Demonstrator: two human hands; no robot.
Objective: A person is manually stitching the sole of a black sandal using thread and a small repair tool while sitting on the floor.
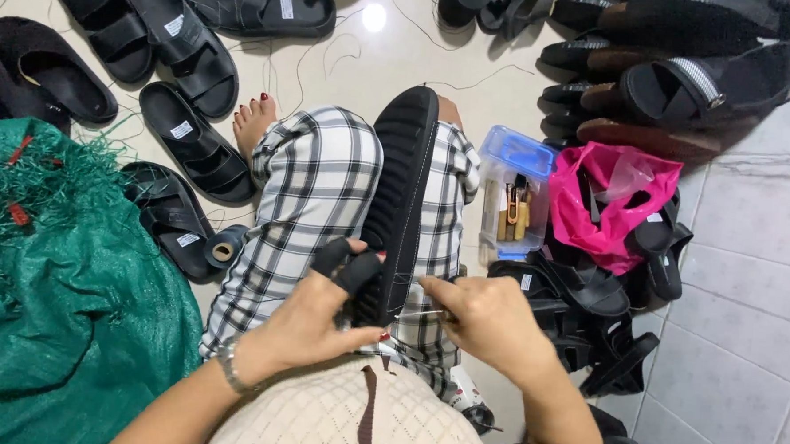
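My left hand (315, 321) fingers clamp the black sandal sole (398, 204) upright on my lap; my right hand (488, 319) fingers pinch the needle (422, 314) beside its edge, so I push straight, keeping the sole steady

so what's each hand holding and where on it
Left hand grips the black sandal sole at its near end. Right hand pinches something thin at the sole's edge; cannot tell what.

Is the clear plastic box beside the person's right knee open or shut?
Open. The clear plastic box has its blue lid tilted back at the far edge, and the small tools standing inside show from above.
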